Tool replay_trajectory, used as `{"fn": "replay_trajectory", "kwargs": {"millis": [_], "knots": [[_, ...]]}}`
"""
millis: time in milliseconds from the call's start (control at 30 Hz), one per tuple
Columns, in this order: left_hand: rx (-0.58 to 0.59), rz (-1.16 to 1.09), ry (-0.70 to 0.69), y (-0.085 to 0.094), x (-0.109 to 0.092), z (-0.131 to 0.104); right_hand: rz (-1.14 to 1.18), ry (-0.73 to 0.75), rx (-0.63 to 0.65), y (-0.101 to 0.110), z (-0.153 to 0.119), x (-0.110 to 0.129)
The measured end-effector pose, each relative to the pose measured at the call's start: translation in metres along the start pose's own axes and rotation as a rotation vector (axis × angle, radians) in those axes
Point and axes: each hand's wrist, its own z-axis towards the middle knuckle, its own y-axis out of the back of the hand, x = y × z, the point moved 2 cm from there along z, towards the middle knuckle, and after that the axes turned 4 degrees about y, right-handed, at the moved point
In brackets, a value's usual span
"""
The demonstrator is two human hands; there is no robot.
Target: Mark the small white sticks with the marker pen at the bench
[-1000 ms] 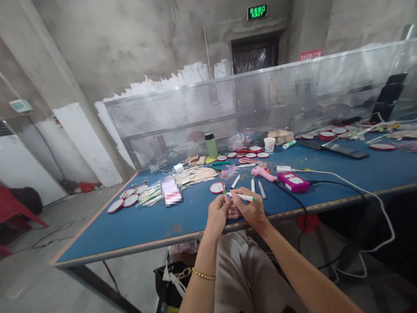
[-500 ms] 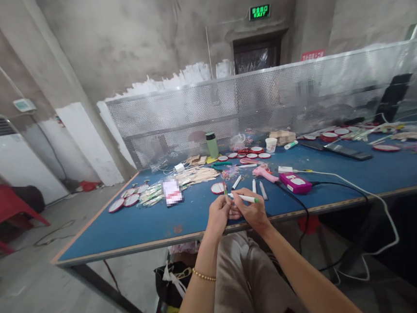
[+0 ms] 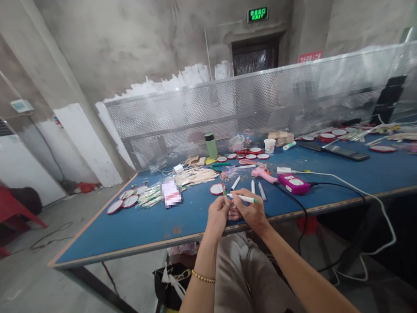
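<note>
My left hand (image 3: 220,214) is closed round a thin stick (image 3: 224,193) with green and red colouring, which stands up from its fingers. In my right hand (image 3: 251,210) is a white marker with a green end (image 3: 246,198), its tip pointing left and close to the stick. Both hands meet over the table's front edge. Just beyond them lies a round white disc with a red rim (image 3: 217,189). More markers (image 3: 262,190) rest beside my right hand, one of them (image 3: 235,183) behind the fingertips.
On the blue table (image 3: 135,236) are a pile of wooden sticks (image 3: 199,175), red-rimmed discs (image 3: 115,206), a pink glue gun (image 3: 263,173), a purple box (image 3: 294,183) with cables, a green bottle (image 3: 211,146) and a paper cup (image 3: 270,145). A mesh screen (image 3: 183,115) stands behind.
The view has shifted slightly. Both hands keep nearly the same pose, with the marker still beside the stick.
</note>
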Motion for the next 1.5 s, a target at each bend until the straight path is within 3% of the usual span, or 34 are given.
{"fn": "replay_trajectory", "kwargs": {"millis": [1500], "knots": [[-0.010, -0.018, -0.005, -0.0011, -0.0019, -0.0020, 0.025, -0.030, 0.001, 0.0015, 0.0004, 0.0021]]}}
